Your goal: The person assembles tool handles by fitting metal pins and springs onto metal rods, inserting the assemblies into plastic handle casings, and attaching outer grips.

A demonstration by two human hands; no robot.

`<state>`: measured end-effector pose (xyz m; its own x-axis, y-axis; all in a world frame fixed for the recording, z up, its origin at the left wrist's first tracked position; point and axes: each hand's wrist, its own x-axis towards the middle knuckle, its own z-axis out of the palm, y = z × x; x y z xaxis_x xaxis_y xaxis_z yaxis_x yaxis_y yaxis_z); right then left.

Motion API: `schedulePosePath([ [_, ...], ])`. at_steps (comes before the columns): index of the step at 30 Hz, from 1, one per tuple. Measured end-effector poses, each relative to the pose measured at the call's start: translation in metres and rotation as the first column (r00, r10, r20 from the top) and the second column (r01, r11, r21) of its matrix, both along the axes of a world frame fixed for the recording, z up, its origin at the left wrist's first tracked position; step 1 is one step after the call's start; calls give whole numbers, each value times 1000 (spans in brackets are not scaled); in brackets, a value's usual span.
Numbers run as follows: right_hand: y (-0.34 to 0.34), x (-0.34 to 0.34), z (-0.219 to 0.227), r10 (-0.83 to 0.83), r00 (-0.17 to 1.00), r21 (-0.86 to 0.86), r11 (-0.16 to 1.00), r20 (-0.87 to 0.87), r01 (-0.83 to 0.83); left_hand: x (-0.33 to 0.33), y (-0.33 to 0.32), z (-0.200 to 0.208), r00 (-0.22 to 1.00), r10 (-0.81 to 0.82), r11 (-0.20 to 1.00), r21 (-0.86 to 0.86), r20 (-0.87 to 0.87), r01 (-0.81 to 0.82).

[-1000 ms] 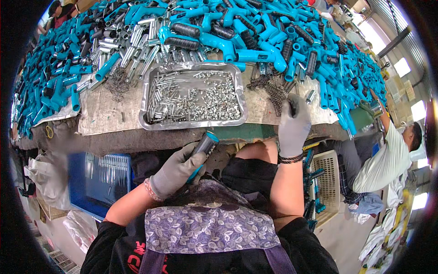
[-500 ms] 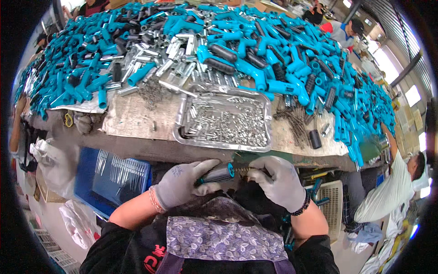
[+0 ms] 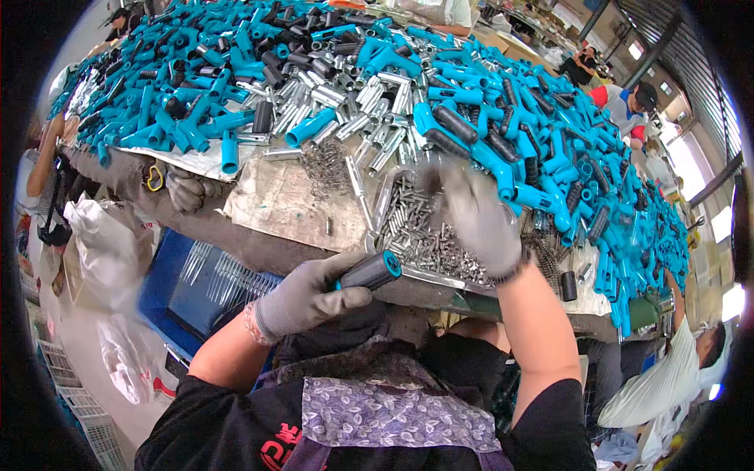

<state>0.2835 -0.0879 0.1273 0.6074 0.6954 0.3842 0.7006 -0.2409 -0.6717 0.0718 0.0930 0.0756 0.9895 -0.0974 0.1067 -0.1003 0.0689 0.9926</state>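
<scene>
My left hand (image 3: 306, 302), in a grey glove, is closed around a black and teal cylindrical handle (image 3: 367, 272); its round teal end points up and to the right. My right hand (image 3: 481, 224), gloved too, is reaching out over the metal tray (image 3: 380, 206) of small silver parts. Motion smears its fingers, so whether they hold anything does not show. Small silver pins (image 3: 404, 218) lie on the tray's left side, with finer pieces nearer my right wrist.
Teal and black tool housings (image 3: 503, 149) are heaped across the table, with silver tubes (image 3: 377, 102) in the middle. Thin springs (image 3: 326, 166) lie left of the tray. A blue bin (image 3: 169, 286) holding metal rods stands at lower left. Other people work around the table.
My right hand has left the handle's end and moved forward over the tray. The spring that stuck out of the handle no longer shows. My left hand still grips the handle, now tilted upward.
</scene>
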Motion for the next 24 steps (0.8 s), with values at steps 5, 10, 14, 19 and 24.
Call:
schedulePosePath([
  [5,75,101,0,-190,769,-276,859,610,431,-5,-4,-4,988,143,990,-5,-62,-144],
  [10,66,92,12,-266,874,-31,952,407,305,-27,1,-3,947,222,973,-14,-233,-231],
  [14,-1,14,60,-46,895,-14,999,-443,44,-45,6,-13,953,236,970,105,-189,-220],
  [19,-67,-51,64,105,902,-310,917,-418,-250,-54,-10,-4,989,90,990,121,-121,-75],
  [24,-98,-88,60,50,867,-366,894,-495,-260,-59,-28,-10,991,-82,968,229,-103,103],
])
